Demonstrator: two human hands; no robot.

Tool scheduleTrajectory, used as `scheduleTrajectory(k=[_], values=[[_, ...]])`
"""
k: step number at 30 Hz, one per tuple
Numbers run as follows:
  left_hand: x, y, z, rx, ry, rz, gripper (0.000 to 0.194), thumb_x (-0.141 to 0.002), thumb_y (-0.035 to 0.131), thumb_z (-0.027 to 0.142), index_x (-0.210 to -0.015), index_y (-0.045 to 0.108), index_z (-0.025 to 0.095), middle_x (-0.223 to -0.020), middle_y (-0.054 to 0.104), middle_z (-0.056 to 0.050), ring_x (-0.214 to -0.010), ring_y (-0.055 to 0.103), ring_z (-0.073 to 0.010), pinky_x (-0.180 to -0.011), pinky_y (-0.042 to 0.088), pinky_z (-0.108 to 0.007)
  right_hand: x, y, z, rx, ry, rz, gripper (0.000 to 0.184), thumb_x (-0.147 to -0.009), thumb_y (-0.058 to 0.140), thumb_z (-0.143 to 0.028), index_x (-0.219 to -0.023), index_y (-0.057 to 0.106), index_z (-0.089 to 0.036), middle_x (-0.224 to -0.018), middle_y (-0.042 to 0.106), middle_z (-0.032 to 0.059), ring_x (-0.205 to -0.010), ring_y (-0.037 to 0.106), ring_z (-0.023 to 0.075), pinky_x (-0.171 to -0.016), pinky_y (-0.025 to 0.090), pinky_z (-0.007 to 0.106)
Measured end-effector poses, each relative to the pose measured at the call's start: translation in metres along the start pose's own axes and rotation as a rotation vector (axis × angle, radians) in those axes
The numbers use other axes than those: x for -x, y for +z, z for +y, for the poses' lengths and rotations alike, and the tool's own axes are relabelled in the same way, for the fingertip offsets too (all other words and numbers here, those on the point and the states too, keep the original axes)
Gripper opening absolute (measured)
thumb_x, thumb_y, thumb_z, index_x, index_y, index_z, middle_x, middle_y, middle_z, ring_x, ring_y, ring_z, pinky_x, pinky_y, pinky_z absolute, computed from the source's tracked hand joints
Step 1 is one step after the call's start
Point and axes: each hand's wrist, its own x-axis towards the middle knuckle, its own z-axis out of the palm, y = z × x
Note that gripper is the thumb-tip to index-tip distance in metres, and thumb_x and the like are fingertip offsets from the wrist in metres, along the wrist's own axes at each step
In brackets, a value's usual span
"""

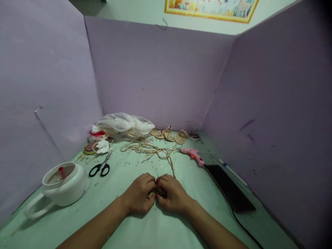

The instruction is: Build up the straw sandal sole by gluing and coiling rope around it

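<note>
Close together above the near middle of the table are my left hand [138, 193] and my right hand [172, 193], fingertips nearly meeting. Both are closed around a small piece of straw-coloured twine [150, 194], mostly hidden by my fingers. A strand of loose twine [172, 167] runs from behind my right hand back to a tangled twine heap [145, 148] on the table. Beyond the heap lie small woven twine slippers [169, 136] with red-and-white decorations. The pink glue gun [193, 154] rests right of the heap, and black-handled scissors [105, 169] lie to the left.
A white mug [75, 190] holding a red stick stands at left. Behind are a round tin [89, 148] and a clear plastic bag [124, 126]. At right lie a black flat slab [230, 188] with a cable and a white pen [233, 173]. Purple panels [155, 76] enclose the table.
</note>
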Motion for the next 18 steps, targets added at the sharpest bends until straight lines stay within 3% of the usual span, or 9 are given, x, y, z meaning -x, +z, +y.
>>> scheduleTrajectory(k=[10,18], values=[[-0.0015,-0.0002,-0.0012,0.037,-0.008,0.020,0.015,-0.063,0.052,0.010,-0.075,0.056,0.018,-0.080,0.060,-0.007,-0.079,0.053,-0.0205,-0.073,0.046,-0.035,-0.0008,-0.0032,0.0010,-0.069,0.036,0.013,0.009,-0.061,0.054,-0.014,-0.067,0.051,-0.020,-0.065,0.058,0.0000,-0.068,0.053,0.0166,-0.067,0.041,0.028],[-0.0017,0.0024,-0.0042,0.033,0.004,0.028,0.010,-0.067,0.051,0.009,-0.069,0.055,0.018,-0.078,0.060,-0.006,-0.077,0.054,-0.0189,-0.070,0.047,-0.033,0.0010,0.0009,0.0054,-0.150,0.047,0.047,0.010,-0.061,0.058,-0.011,-0.060,0.053,-0.020,-0.075,0.065,0.0030,-0.073,0.060,0.0166,-0.069,0.047,0.027]])
